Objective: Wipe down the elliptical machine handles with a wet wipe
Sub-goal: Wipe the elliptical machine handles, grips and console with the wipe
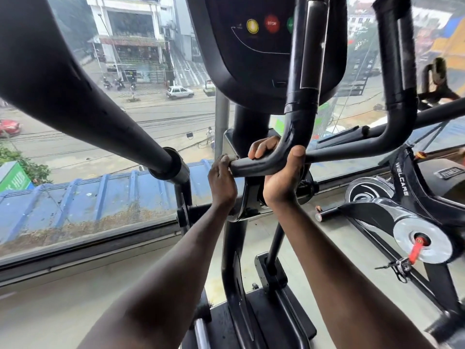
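The right hand wraps the curved handlebar, apparently to steady it. The left hand closes over the bar's end, where a greyish wipe seems pinched, likely rubbing there.

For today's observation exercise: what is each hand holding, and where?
Both grip the curved handle: left hand at its free end, right hand at the bend. No wipe visible.

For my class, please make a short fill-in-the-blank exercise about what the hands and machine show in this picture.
1. The right hand grips the curved ____ handle.
2. The left hand holds that handle's ____.
3. On the console, the red button reads ____.
4. The exercise bike stands on the ____ side.

Missing words: black; end; STOP; right
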